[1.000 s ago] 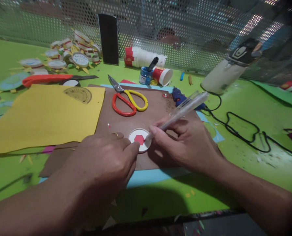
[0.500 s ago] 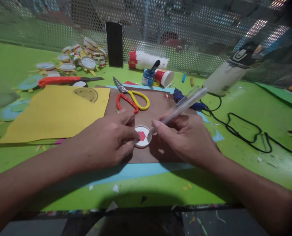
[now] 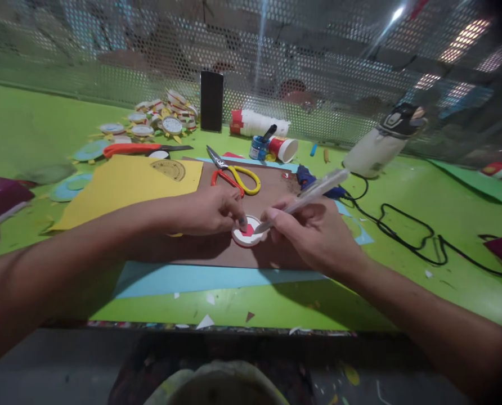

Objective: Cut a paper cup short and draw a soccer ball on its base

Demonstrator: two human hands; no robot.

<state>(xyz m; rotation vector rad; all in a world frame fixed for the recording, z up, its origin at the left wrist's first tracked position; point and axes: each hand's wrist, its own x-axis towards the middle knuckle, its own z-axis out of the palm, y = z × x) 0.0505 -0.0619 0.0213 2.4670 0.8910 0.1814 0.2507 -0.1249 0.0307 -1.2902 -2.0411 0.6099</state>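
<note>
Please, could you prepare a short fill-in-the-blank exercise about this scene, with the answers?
The pen is held in the ____ hand.
The left hand is at the white disc, whose middle patch is coloured ____.
The protractor lies on the ____ sheet.
The glue gun is mostly ____.

Missing words: right; red; yellow; blue.

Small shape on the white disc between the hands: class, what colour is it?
The small shape is red, seen in the head view.
</note>
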